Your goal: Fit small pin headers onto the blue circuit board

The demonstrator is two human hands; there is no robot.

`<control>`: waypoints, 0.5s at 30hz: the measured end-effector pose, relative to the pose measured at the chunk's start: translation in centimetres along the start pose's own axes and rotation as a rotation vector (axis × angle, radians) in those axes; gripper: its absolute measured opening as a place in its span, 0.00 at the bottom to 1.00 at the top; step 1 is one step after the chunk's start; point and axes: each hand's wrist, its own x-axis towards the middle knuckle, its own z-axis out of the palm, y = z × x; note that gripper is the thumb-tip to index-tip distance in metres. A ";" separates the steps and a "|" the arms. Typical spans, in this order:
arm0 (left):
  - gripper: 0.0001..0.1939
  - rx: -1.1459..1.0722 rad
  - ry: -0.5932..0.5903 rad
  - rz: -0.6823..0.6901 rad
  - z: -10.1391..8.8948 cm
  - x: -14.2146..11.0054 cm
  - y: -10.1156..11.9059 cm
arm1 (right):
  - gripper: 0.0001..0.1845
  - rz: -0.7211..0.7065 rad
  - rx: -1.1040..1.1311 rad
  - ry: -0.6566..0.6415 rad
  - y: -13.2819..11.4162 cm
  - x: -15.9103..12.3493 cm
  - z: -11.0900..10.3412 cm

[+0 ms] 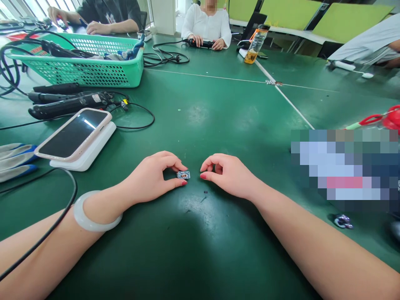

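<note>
My left hand (154,175) pinches a small blue circuit board (183,175) between thumb and fingertips, just above or on the green table. Facing it across a short gap is my right hand (229,173), its fingers curled, with thumb and forefinger slightly apart and nothing visible between them. A tiny dark piece (205,192) lies on the table just below the right fingertips. Around my left forearm is a pale bangle (83,212), and a black cable passes over that arm.
At left a phone (75,135) rests on a white box (93,150), beside grey-blue gloves (15,162). Behind are black corded tools (71,102) and a green basket (93,71). A bottle (256,46) stands far back. People sit opposite. A pixelated area covers the right side.
</note>
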 end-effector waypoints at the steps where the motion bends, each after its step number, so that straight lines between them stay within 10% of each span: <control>1: 0.14 0.002 0.000 -0.001 0.0 0.0 0.0 | 0.06 -0.006 -0.007 -0.029 0.0 0.0 -0.2; 7: 0.15 0.004 0.003 -0.004 0.0 0.1 0.1 | 0.13 -0.142 -0.070 -0.307 -0.4 -0.3 -1.8; 15: 0.15 0.009 0.007 -0.012 0.1 0.1 -0.1 | 0.01 -0.123 -0.091 -0.242 0.0 -0.3 -1.3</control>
